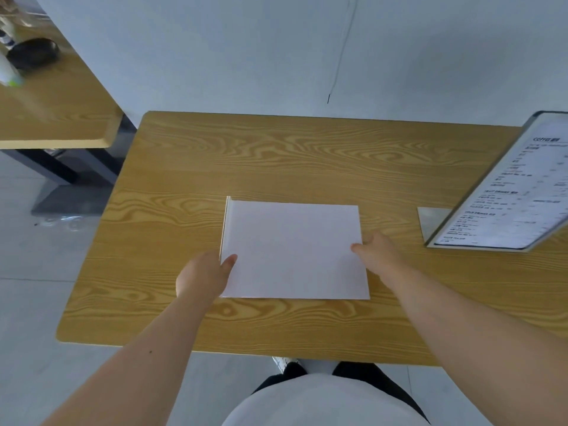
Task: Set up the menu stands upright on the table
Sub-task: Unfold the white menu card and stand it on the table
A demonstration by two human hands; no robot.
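A flat white stand (293, 250) lies blank side up in the middle of the wooden table (276, 161), and both hands are at its near corners. The left hand (204, 276) grips the stand's left edge close to the near corner: its thumb (229, 261) rests on top of the white face, pointing inward, while the other fingers are hidden under or behind the edge, so a pinch looks likely but I cannot tell how the lower fingers sit. A thin raised fold or flap runs along that same left edge, beyond the thumb. The right hand (376, 252) meets the stand's right edge, with one fingertip (356, 248) pressed onto the white face just inside the edge; the rest of its fingers curl out of sight past the edge, and whether they are under the stand cannot be told. Between the two thumbs the sheet looks flat against the table. Well to the right of the right hand's fingers, a second stand (519, 192) already stands upright and tilted back on its clear base (433, 221), printed menu text facing the camera. Far beyond the left hand's fingers, a second table (58, 118) holds a dark bowl (32, 53) and blurred bottles.
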